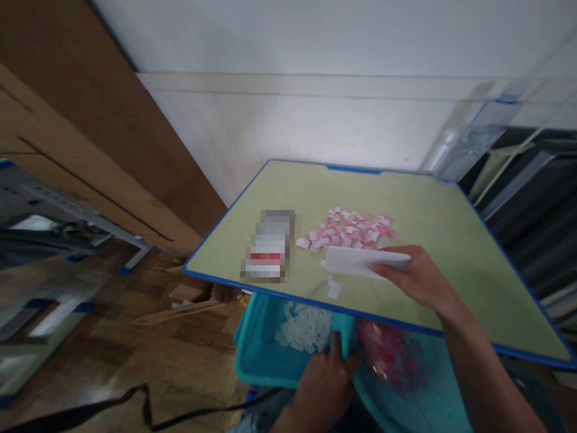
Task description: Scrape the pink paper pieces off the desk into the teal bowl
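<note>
My right hand [412, 273] grips a white flat, oblong piece [347, 260] above the table, with its long edge facing the pile; its exact kind I cannot make out. Just beyond it lies a loose heap of small pink and white paper-like pieces [349, 230]. A couple of white scraps [333, 288] lie nearer the table's front edge. Below the tabletop, my left hand [324, 382] holds the side rim of a teal tub [265, 376], its index finger and thumb on either side. Many small white pieces [304, 328] are inside that tub.
The folding table [428, 222] has a blue edge and stands against a white wall. A pixelated rectangular object [269, 243] lies at its left. Under its front, a second teal basin [433, 391] contains a clear bag of pink pieces [385, 352]. A black strap [144, 403] crosses lower left.
</note>
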